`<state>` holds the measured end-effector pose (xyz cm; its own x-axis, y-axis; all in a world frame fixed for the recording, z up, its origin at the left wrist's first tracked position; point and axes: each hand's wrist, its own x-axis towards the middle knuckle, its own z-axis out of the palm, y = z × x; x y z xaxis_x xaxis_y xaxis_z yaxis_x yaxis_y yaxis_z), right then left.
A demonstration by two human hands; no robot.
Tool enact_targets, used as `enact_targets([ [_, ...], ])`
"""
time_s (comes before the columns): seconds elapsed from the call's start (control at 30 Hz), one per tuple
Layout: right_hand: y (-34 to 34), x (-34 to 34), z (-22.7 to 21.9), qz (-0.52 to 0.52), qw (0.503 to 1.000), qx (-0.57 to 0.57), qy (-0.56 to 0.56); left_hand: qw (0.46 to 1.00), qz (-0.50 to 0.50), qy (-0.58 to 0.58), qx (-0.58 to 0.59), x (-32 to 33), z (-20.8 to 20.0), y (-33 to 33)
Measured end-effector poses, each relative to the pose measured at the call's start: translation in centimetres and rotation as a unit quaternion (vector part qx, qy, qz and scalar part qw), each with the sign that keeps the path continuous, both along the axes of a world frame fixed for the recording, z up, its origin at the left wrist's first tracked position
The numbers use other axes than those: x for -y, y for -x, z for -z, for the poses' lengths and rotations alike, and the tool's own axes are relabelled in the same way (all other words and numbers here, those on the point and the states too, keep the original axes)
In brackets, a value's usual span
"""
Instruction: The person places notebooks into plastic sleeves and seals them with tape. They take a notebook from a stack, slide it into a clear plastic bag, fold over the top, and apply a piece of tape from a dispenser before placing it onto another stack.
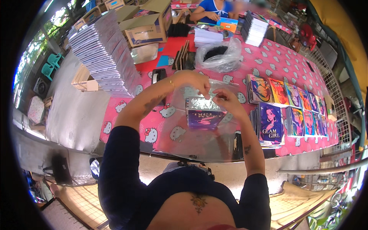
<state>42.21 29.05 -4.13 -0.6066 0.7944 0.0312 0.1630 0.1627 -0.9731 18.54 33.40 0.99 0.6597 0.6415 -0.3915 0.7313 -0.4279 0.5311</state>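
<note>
A spiral notebook [205, 119] with a purple cover lies upside down to me on the pink table, glossy clear plastic over its upper part. Around and under it spreads a large clear plastic sheet or bag [172, 143], reaching the table's near edge. Over the notebook's far edge, my left hand [195, 82] is closed, fingers curled down. Close to its right, my right hand [227, 101] has thumb and fingers pinched together. Whatever the two hands pinch is too small to make out. Part of a black-and-white tape dispenser [156, 76] shows beyond my left forearm.
Notebook stacks with bright covers [271, 122] stand at the right. A tall leaning stack of wrapped notebooks [105, 53] rises at the left, by an open carton [145, 34]. Beyond are a clear plastic bag [220, 55] and a seated person in blue [214, 9].
</note>
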Motion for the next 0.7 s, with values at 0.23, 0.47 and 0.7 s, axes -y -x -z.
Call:
enact_targets([
  [0.23,-1.1,1.2,3.4,0.077,0.986,-0.147,-0.007,0.845,-0.286,0.254,0.374,4.1,12.4,3.3],
  [0.47,0.6,4.2,10.9,0.109,0.98,-0.158,0.045,0.782,-0.365,-0.017,0.505,16.9,14.4,3.5],
  [0.7,8.8,4.2,-9.0,0.037,0.959,-0.279,-0.031,0.656,-0.367,-0.335,0.568,17.1,-4.3,9.4],
])
